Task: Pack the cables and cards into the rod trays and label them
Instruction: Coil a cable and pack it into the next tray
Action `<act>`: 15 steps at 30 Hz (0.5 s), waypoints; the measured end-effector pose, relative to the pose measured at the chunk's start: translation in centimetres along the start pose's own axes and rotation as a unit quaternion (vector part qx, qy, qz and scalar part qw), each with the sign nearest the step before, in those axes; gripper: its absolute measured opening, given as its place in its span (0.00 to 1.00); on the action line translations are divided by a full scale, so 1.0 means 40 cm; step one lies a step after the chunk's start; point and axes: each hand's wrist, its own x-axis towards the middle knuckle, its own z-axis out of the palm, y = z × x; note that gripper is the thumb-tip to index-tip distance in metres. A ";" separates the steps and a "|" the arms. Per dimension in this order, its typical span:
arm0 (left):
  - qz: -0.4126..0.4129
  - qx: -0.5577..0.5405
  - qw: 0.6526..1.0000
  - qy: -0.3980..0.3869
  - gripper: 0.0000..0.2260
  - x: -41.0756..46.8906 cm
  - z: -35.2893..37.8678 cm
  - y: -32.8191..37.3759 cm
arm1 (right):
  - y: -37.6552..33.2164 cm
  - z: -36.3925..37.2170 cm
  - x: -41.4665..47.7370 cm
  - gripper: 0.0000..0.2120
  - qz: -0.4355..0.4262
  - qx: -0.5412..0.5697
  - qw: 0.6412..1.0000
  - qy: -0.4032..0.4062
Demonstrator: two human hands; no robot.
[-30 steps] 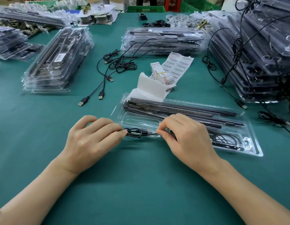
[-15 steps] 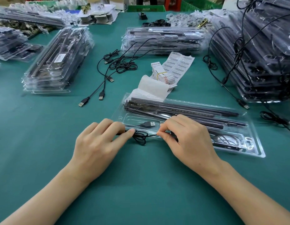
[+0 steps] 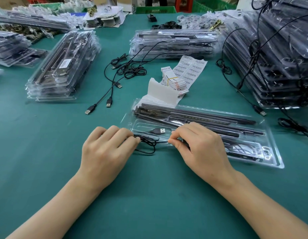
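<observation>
Black thin USB cable [image 3: 149, 144] is only half seated. Its silver plug [image 3: 159, 130] lies in the near-left pocket of the clear plastic blister tray [image 3: 275, 157], but the coiled part sits at the tray's near edge, with one loop out over the green table mat [image 3: 149, 195].

Risks as I see them:
- The coil looks springy, so if either pinch lets go the loops will likely open and drag the plug out of the pocket.
- The stray loop could get trapped on the rim, and the pack won't sit flat.
- The tray is light and may slide, shifting the long black rods [image 3: 201, 116] in it.

Left hand [image 3: 105, 150]: fingers curled, tips pinching the coil's left end.
Right hand [image 3: 201, 147]: thumb and forefinger pinching the strand at the right end, heel over the tray.
The hands are close but not touching, with the coil between them.
</observation>
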 end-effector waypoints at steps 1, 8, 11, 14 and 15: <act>-0.010 -0.008 1.000 -0.001 0.12 0.002 0.002 -0.001 | 0.000 -0.001 0.001 0.06 0.002 0.001 1.000 0.003; -0.036 0.000 0.999 -0.020 0.11 0.009 0.012 0.009 | 0.003 0.002 0.002 0.06 0.016 0.011 1.000 0.006; -0.043 -0.012 0.998 -0.044 0.08 0.005 0.014 0.015 | 0.001 0.004 0.002 0.06 0.018 0.009 1.000 0.006; -0.009 -0.031 0.996 -0.081 0.08 -0.011 0.008 0.016 | -0.001 0.002 0.000 0.06 0.020 0.006 1.000 0.007; 0.006 -0.039 0.995 -0.097 0.09 -0.013 0.004 0.015 | -0.002 0.001 -0.001 0.07 0.020 0.004 1.000 0.006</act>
